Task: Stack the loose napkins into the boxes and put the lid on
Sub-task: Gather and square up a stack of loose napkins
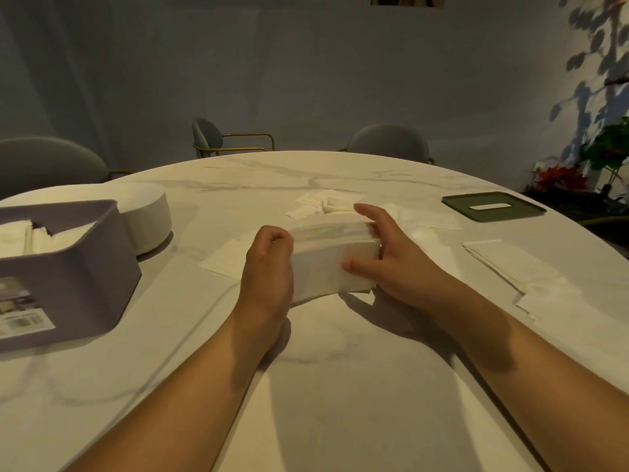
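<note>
Hands [267, 267] around napkin stack [332, 264]; napkin-filled box [68, 281]

Purple box [68, 267] cut off by left edge; label print on its front too blurred to read. Napkins inside it [23, 238] partly hidden behind near wall. Napkin stack [332, 264] ends covered by left hand [269, 267] and right hand [388, 257]. Left fingertips curled out of sight. Potted plant [609, 148] cropped at right edge.
</note>
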Available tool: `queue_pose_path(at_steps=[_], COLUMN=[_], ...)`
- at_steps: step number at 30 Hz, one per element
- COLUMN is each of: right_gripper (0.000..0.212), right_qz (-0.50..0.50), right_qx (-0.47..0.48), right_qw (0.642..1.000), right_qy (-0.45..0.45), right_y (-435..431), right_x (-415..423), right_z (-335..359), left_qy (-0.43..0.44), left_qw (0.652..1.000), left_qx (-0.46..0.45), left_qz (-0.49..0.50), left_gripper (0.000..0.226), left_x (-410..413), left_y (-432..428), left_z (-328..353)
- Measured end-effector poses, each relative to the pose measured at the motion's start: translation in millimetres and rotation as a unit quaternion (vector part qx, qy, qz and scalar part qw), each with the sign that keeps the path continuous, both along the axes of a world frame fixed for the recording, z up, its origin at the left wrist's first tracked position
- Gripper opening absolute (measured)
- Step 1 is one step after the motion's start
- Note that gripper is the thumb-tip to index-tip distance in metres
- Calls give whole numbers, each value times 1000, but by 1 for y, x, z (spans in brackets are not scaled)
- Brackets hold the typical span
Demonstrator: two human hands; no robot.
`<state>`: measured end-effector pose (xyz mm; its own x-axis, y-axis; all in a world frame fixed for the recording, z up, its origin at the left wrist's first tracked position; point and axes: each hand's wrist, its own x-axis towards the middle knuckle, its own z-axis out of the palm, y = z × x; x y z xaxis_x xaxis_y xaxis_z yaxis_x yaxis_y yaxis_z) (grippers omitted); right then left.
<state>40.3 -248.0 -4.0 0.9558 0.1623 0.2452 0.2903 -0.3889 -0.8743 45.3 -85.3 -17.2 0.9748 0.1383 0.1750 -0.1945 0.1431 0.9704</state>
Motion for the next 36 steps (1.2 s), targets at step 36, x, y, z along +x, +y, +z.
queue_pose_path(at_steps=[36], right_gripper=[80], right_qz=[-47], right_qx=[-28], right_qw=[998], right_qy=[23], right_y=[-3], right_x=[-1], right_z=[-1], left_qy=[-1], left_qw=[985], left_qx=[123], left_qz=[-123], left_gripper=[82], left_x=[-4], left_y=[9], left_z=[7])
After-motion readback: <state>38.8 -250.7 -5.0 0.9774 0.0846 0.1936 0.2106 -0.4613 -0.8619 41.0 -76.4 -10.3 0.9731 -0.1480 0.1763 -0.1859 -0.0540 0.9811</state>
